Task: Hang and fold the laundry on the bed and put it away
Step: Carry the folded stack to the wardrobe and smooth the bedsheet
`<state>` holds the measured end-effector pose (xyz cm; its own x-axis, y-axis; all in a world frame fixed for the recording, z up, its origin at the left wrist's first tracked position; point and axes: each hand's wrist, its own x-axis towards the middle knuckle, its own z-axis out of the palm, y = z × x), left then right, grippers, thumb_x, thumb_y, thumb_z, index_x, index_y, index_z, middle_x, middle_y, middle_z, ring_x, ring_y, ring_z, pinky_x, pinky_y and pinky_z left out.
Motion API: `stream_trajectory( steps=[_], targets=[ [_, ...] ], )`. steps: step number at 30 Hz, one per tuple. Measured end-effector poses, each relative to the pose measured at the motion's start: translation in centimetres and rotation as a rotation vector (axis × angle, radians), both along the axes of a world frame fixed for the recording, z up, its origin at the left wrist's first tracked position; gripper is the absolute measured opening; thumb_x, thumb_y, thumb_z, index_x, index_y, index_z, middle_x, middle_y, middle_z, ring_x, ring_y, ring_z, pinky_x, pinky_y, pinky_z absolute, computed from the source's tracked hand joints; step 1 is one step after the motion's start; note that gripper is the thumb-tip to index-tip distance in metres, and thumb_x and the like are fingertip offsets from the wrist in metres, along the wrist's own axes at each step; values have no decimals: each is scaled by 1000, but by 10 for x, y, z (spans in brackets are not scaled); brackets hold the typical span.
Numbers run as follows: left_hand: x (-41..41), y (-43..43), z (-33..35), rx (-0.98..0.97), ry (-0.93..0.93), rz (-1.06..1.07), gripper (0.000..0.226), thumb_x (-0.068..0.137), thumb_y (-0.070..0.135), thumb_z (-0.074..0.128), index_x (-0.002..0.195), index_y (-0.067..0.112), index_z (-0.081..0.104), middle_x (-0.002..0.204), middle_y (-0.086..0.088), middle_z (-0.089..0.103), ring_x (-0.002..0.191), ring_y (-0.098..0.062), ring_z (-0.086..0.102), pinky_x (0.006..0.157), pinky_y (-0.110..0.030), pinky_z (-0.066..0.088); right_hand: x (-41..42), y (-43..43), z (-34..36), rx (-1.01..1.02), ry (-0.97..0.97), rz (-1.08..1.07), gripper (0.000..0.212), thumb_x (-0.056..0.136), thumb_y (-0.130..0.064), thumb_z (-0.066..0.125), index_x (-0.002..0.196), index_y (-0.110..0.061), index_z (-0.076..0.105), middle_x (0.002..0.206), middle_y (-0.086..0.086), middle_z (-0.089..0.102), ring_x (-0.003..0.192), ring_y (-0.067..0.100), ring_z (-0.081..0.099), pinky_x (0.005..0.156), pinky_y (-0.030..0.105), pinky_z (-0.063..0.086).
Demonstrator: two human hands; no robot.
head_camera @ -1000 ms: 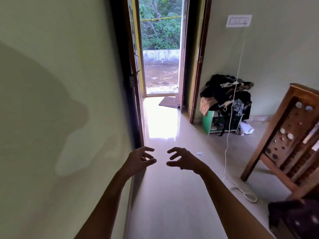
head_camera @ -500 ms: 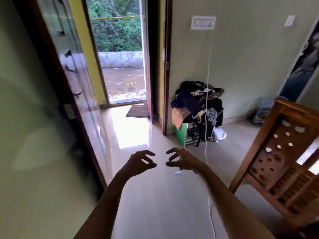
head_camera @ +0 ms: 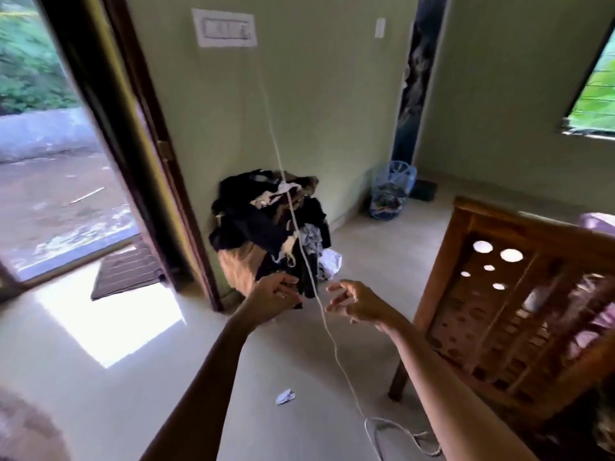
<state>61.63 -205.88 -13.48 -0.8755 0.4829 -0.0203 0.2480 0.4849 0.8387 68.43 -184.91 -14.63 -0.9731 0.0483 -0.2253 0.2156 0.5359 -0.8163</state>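
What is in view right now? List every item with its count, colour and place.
clothes pile: one, mostly black with tan and white, against the wall beside the doorway
cord: one, white, hanging from the wall to the floor, in front of the pile
switch plate: one, white, high on the wall
basket: one, blue, far corner
bed frame: one, brown wood, right
doormat: one, dark, at the open doorway
paper scrap: one, whitish, on the floor
window: one, right wall
left hand: open, empty, left of the cord
right hand: open, right of the cord
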Motion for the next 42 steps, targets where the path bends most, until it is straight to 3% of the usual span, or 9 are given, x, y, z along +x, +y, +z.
stream_trajectory(
  steps=[6, 11, 15, 18, 22, 26, 30, 36, 42],
  targets=[
    [-107, 99, -22, -83, -5, -230, 37, 78, 12, 74, 112, 12, 61, 82, -3, 67, 80, -19, 64, 82, -36, 52, -83, 76, -20, -2, -45, -160, 46, 83, -23, 72, 125, -16, 53, 109, 8, 62, 83, 12, 58, 56, 17, 45],
    [-206, 182, -30, -112, 7, -302, 33, 78, 16, 75, 108, 19, 61, 76, 8, 63, 68, 0, 58, 78, -25, 50, -179, 153, -26, 16, -48, -219, 48, 82, -26, 72, 124, -17, 52, 113, 8, 62, 84, 14, 58, 58, 19, 48],
    [-279, 254, -9, -66, -7, -305, 26, 80, 12, 72, 99, 23, 58, 74, 15, 61, 61, 7, 58, 62, -10, 45, -252, 230, -6, 32, -51, -238, 51, 82, -28, 72, 127, -17, 51, 118, 8, 62, 93, 16, 59, 66, 26, 53],
    [-321, 301, 1, -3, -13, -292, 26, 79, 5, 71, 96, 21, 60, 66, 12, 64, 57, 8, 58, 64, -19, 46, -286, 272, 9, -8, -3, -327, 50, 83, -28, 72, 127, -15, 52, 117, 9, 63, 92, 16, 59, 60, 22, 49],
    [-354, 363, 2, -66, -36, -365, 26, 77, 16, 75, 92, 32, 61, 78, 2, 69, 66, -5, 61, 70, -25, 49, -312, 309, 5, -22, -14, -397, 49, 83, -29, 71, 126, -18, 52, 118, 9, 63, 90, 15, 59, 56, 16, 47],
    [-371, 427, 1, -109, -33, -430, 31, 78, 18, 74, 107, 22, 62, 87, -4, 68, 78, -15, 63, 77, -28, 51, -331, 346, -1, -19, -30, -488, 48, 83, -29, 71, 126, -20, 51, 120, 9, 62, 101, 21, 62, 70, 25, 52],
    [-391, 490, 1, -141, 5, -522, 34, 81, 20, 72, 114, 21, 60, 93, -2, 65, 78, -10, 60, 64, -13, 45, -346, 393, -8, -45, 40, -701, 39, 83, -26, 71, 118, -19, 54, 119, 9, 62, 110, 24, 58, 87, 37, 53],
    [-434, 581, -12, -155, -38, -623, 34, 83, 24, 69, 116, 24, 58, 102, -3, 68, 89, -15, 64, 72, -23, 50, -365, 460, -10, -171, 84, -916, 32, 86, -28, 68, 115, -19, 56, 121, 6, 59, 95, 21, 62, 56, 20, 47],
    [-505, 701, -26, -154, -60, -825, 33, 82, 26, 70, 114, 26, 58, 98, 1, 67, 90, -15, 64, 78, -28, 53, -357, 551, -34, -298, 146, -1139, 25, 84, -25, 70, 106, -22, 58, 106, 8, 65, 84, 19, 61, 66, 30, 48]
  ],
)
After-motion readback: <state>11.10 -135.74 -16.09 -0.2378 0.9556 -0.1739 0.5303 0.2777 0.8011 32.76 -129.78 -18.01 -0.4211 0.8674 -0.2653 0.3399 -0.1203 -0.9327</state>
